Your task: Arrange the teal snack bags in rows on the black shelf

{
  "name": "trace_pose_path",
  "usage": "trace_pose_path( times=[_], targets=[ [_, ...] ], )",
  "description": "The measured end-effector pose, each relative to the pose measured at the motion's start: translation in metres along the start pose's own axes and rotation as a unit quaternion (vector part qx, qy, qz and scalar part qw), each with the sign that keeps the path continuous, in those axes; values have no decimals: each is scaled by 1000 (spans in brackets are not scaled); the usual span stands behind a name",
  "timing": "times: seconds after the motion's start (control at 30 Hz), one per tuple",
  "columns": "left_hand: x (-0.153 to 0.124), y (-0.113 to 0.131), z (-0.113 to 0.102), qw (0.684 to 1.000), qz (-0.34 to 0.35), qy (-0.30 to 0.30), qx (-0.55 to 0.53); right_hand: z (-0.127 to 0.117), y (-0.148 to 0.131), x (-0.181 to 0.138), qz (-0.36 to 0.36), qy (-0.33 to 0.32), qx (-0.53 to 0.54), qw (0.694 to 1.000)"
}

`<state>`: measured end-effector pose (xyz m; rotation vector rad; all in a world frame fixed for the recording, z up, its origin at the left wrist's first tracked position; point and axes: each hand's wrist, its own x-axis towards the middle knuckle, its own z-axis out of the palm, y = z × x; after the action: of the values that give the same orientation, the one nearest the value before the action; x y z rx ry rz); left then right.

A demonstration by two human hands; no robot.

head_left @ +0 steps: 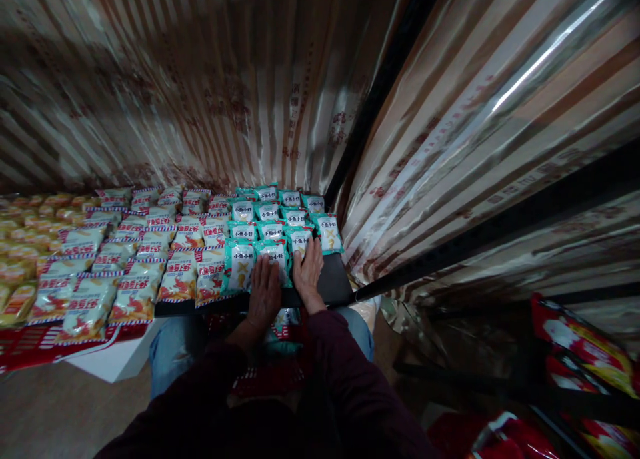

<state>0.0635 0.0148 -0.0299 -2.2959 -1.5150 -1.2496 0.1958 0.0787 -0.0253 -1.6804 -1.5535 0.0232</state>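
Observation:
Rows of small teal-and-white snack bags point(243, 267) lie face up on the right part of a black shelf point(336, 279). My left hand point(265, 287) rests flat with its fingers over the lower part of a front-row teal bag point(275, 251). Beside it, my right hand point(309, 271) is stretched out with fingers up, touching the side of another teal bag point(299, 238). One more teal bag point(329, 232) lies just right of my right fingertips. Neither hand is closed around a bag.
White-and-orange snack bags point(180, 276) fill the shelf to the left, with yellow packets point(20, 266) farther left. A red basket point(270, 379) with teal bags sits between my knees. Striped curtains point(260, 99) hang behind, and a black shelf post point(370, 92) stands at the corner. Red packages point(585, 339) lie lower right.

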Motion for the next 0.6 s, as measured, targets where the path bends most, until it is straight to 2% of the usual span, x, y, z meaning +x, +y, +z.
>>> trace_pose_path(
  times=[0.17,0.37,0.47,0.6],
  targets=[
    [-2,0,0,1000,-2,-3,4,-11,-7,-11,-60,22,13,998],
    [-2,-2,-5,1000,-14,19,-6,-20,-27,-27,-141,-2,38,989],
    [0,-3,-6,1000,-9,12,-11,-21,-41,-20,-158,-30,33,986],
    [6,-4,-5,999,-15,-15,-24,-18,-57,7,-152,-63,14,986]
  ],
)
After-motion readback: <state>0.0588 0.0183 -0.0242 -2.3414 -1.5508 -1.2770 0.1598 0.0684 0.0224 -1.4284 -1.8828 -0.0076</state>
